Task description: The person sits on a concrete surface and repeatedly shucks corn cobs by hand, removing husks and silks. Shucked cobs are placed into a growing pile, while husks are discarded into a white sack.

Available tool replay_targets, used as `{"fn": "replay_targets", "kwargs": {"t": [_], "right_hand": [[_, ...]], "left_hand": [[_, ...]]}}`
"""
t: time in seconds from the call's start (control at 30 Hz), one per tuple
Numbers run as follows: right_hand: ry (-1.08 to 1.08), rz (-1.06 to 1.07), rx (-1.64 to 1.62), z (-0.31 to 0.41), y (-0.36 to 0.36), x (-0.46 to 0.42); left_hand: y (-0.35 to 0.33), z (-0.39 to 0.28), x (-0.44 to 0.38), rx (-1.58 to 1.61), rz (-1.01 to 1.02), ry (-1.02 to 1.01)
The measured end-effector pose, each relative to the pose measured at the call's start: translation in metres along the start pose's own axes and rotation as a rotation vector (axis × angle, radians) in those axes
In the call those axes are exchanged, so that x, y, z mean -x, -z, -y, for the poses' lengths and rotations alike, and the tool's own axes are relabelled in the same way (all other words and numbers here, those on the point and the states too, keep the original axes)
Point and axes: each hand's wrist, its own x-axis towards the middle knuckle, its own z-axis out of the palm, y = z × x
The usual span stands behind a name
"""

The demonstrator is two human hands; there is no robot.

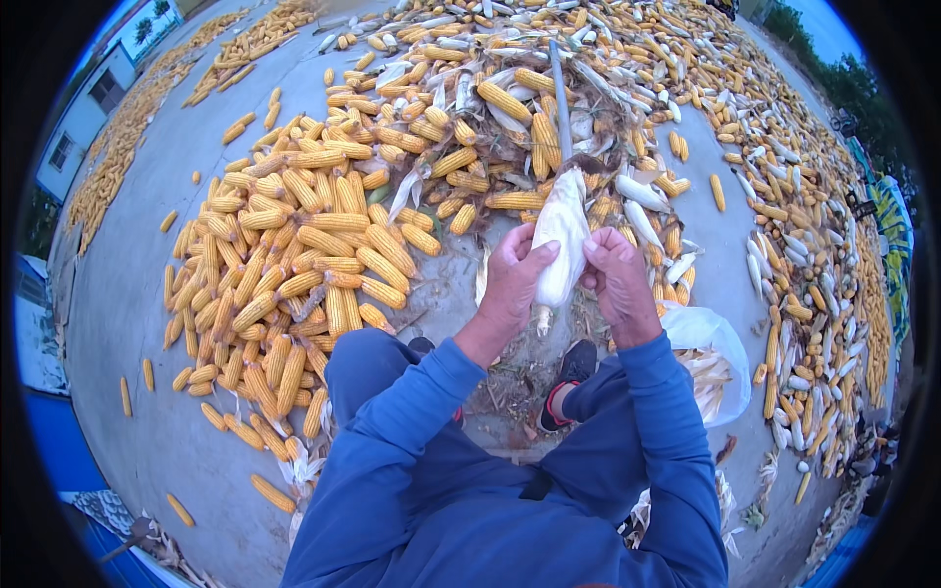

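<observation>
An ear of corn in its pale husk (562, 235) is held up in front of me, its stalk end down and its dark silk end away from me. My left hand (511, 283) grips it from the left, thumb laid across the husk. At its right edge my right hand (621, 283) pinches the husk between thumb and fingers. Beneath and beyond lies a heap of corn ears (459, 180), some husked and some still wrapped, mixed with dry silk. A long metal pole (561, 99) rests on that heap, its near end hidden behind the held ear.
Left of my legs is a large pile of husked yellow cobs (294, 242). A white plastic bag (724, 338) holding dry husks (704, 378) stands by my right knee. More corn (801, 242) spreads along the right side of the concrete floor (169, 294). My shoe (573, 367) is below my hands.
</observation>
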Motion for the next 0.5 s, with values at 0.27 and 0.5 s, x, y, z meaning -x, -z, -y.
{"fn": "replay_targets", "kwargs": {"t": [0.27, 0.5], "right_hand": [[-0.100, -0.034, -0.039, 0.004, -0.011, 0.000], [-0.144, -0.027, -0.028, -0.001, -0.003, -0.005]], "left_hand": [[0.006, 0.003, 0.000, -0.028, 0.017, -0.008], [0.004, 0.003, 0.002, -0.072, 0.026, -0.020]]}}
